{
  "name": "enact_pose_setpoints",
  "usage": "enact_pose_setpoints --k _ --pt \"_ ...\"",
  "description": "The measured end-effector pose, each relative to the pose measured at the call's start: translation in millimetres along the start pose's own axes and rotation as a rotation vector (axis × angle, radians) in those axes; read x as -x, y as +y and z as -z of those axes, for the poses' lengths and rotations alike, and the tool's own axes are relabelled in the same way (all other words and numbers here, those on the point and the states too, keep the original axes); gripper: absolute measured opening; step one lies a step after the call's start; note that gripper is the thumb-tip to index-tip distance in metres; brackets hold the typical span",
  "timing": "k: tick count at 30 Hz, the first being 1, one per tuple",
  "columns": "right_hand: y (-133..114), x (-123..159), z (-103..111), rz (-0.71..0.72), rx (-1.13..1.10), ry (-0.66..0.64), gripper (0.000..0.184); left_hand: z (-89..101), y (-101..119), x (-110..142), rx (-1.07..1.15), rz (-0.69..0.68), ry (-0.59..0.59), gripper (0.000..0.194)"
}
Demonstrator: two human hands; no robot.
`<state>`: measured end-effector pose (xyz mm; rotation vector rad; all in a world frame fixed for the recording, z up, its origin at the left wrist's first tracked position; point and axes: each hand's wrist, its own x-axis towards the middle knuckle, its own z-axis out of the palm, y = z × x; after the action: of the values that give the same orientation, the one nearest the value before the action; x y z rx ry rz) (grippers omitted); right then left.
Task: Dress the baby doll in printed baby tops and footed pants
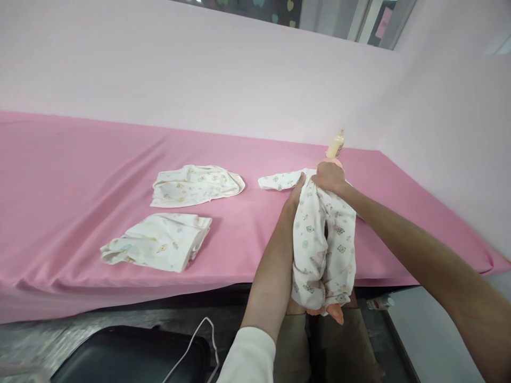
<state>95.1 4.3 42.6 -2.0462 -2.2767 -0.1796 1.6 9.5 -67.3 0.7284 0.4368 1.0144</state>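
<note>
A baby doll (pixel 336 314) lies on its back, dressed in a white baby romper (pixel 307 234) printed with small animals and green dots. Its feet poke out of the leg ends past the table's front edge, and most of its head is hidden behind my right hand. One sleeve stretches out to the left across the table. At the upper chest my right hand (pixel 329 176) is closed on the romper's fabric. My left hand (pixel 297 190) grips the romper near the left shoulder, its thumb on top and the other fingers largely hidden.
The table has a pink cloth (pixel 247 234). On the left lie a white printed baby garment (pixel 195 186) and a folded white printed cloth (pixel 159 242). A pump bottle (pixel 335 144) stands by the wall. Below are a black chair (pixel 131 356) and a white cable (pixel 195 332).
</note>
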Motion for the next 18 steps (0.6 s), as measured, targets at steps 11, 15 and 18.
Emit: enact_pose_setpoints --k 11,15,18 --pt "34.7 13.2 -7.8 0.078 -0.138 0.183 0.026 13.3 -3.5 3.2 -0.293 0.002 0.131 0.072" --pt "63.6 29.4 -4.4 0.011 -0.237 0.131 0.031 12.2 0.9 5.7 -0.377 0.020 0.207 0.073" --pt "81.7 44.8 -5.5 -0.011 -0.297 0.110 0.032 6.5 8.2 8.4 -0.428 0.056 0.265 0.073"
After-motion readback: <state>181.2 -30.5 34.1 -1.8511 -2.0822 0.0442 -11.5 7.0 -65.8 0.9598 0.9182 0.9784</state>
